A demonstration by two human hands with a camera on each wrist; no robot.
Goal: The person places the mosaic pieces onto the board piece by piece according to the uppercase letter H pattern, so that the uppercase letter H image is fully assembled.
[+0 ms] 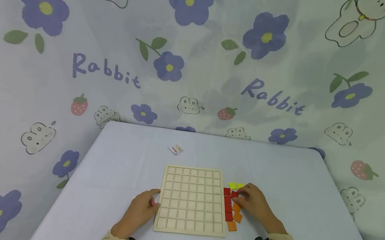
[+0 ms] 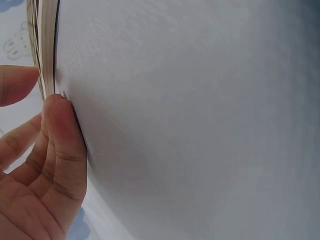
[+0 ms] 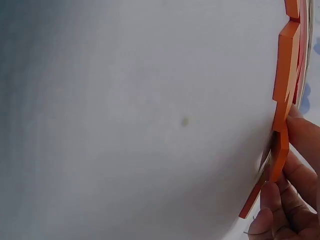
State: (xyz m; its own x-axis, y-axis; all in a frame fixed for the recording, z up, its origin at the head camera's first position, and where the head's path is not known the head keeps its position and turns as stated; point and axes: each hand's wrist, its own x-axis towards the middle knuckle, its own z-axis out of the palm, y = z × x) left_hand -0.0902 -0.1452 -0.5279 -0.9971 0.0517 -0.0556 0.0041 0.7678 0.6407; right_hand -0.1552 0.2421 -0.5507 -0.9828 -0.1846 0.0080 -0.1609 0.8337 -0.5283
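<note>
pale wooden grid board [image 1: 189,200], edge touched by relaxed left hand [image 1: 140,208], square orange tiles [image 3: 287,62] touched by right hand [image 1: 257,203], grip kinda unclear, roomy outward

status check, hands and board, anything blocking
Left hand touching left edge of wooden board. Right hand at tiles right of board. That hand partly hides some tiles.

The right hand [image 3: 296,189] has its bent fingers beside flat, thin orange tiles [image 3: 286,67] on the smooth white table [image 3: 125,115].
</note>
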